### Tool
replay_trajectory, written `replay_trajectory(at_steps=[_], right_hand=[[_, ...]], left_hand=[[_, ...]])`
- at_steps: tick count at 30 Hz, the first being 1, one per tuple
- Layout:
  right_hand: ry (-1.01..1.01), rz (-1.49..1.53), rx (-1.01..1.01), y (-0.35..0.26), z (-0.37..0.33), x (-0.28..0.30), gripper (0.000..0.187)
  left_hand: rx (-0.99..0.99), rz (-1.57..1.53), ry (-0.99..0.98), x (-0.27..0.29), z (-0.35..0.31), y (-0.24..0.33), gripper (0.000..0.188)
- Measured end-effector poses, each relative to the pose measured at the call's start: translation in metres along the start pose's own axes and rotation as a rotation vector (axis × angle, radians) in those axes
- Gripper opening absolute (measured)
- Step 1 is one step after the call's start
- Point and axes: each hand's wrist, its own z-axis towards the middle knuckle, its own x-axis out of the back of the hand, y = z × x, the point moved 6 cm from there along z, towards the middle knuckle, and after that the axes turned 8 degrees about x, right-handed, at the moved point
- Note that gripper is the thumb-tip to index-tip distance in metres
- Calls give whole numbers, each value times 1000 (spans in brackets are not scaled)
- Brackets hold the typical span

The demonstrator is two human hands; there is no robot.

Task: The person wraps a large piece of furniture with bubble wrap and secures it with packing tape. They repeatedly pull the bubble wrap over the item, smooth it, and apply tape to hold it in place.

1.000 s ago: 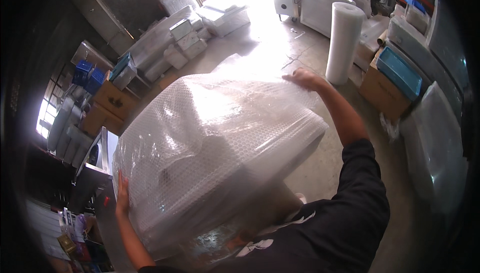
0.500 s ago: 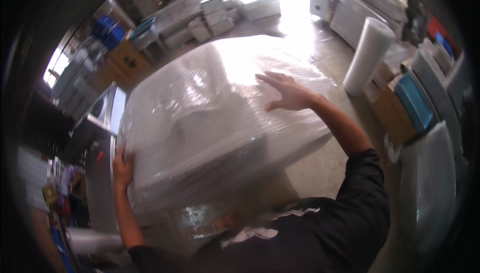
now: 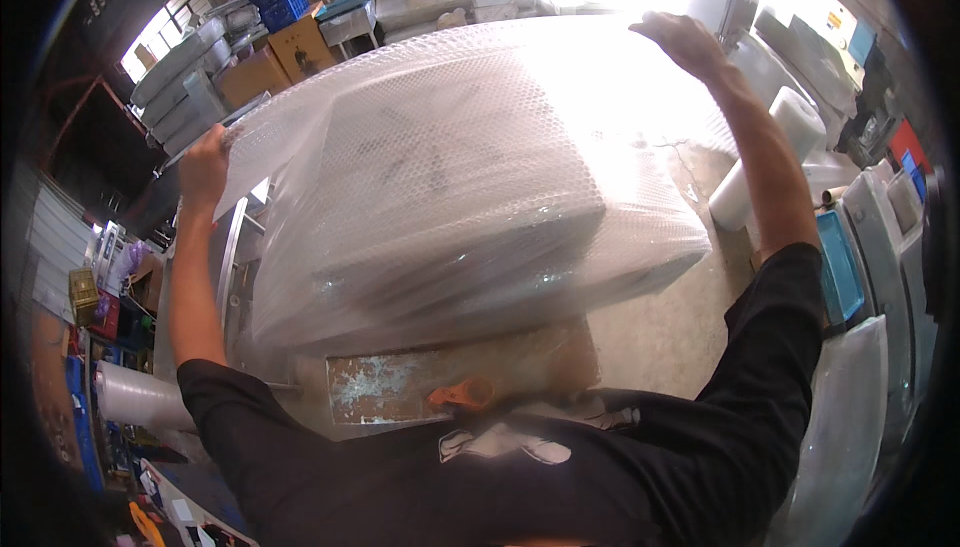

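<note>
A clear sheet of bubble wrap [image 3: 470, 247] hangs over a large boxy object and spreads out in front of me; the object beneath shows only as a grey shape. My left hand [image 3: 205, 169] is raised at the left, its fingers closed on one edge of the sheet. At the far right my right hand [image 3: 685, 45] grips the sheet's far edge, held up against bright glare. Between the two hands the far edge is lifted and bowed. Near my body an orange tool [image 3: 460, 392] rests on a worn board [image 3: 380, 387].
Bubble wrap rolls stand at the right [image 3: 735, 192] and lie at the lower left [image 3: 140, 395]. Cardboard boxes [image 3: 300, 49] and blue crates [image 3: 285, 9] are stacked at the far left. A blue tray [image 3: 840, 262] leans on the right. Strong light comes from the back.
Both hands have risen and moved apart, lifting the wrap's far edge off the object. My right hand, spread on the wrap before, has closed on its edge. The orange tool shows more plainly.
</note>
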Motion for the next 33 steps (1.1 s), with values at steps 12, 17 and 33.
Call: replay_trajectory(at_steps=[12,17,33], right_hand=[[-196,-6,75,-95,-117,-70,13],[-308,111,67,-113,-112,-79,31],[119,448,-175,-211,79,-69,50]], left_hand=[[-93,-299,-682,-17,-123,53,27],[191,-740,-582,11,8,65,67],[-279,-394,-745,-94,-12,247,88]])
